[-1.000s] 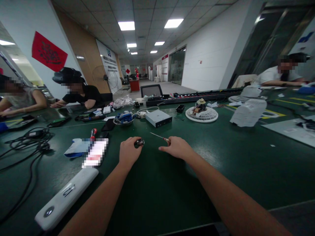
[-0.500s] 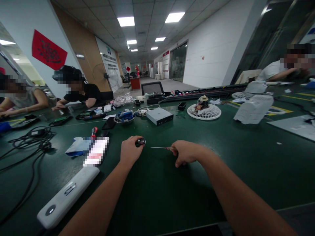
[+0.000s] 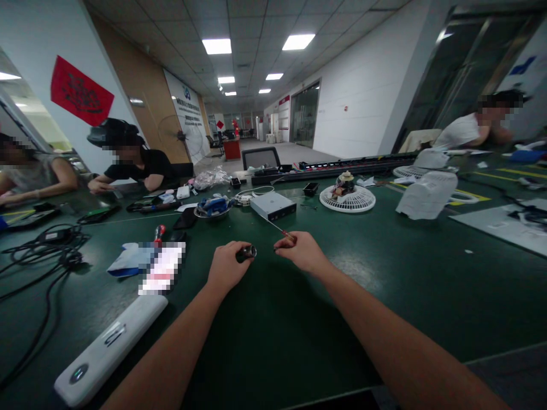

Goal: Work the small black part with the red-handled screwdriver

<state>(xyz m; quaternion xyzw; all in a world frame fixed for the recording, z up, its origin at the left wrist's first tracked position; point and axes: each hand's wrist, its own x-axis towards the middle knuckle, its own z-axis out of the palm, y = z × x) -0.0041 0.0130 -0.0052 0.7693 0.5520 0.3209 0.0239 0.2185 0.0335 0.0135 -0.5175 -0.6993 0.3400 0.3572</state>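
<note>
My left hand (image 3: 228,266) is closed around a short dark cylinder (image 3: 248,253), whose shiny round end faces right. My right hand (image 3: 305,250) grips a screwdriver (image 3: 288,234) with a thin metal shaft and a reddish, partly hidden handle. Its shaft slants up and left, in front of the grey optical drive (image 3: 273,206). At the right thumb and fingertips shows a tiny dark bit, too small to name. The two hands face each other, a short gap apart, above the green table (image 3: 273,319).
To my left lie a long white device (image 3: 111,350), a blurred-out phone (image 3: 163,267), a blue-white cloth (image 3: 130,259) and black cables (image 3: 55,245). Farther back stand a bowl of blue items (image 3: 212,207), a fan grille with motor (image 3: 347,196) and a white housing (image 3: 427,195). Several people sit around.
My right hand has turned and moved left toward the left hand, its fingertips now pinched. The screwdriver's shaft swung from level to slanting upward. My left hand still holds the dark cylinder.
</note>
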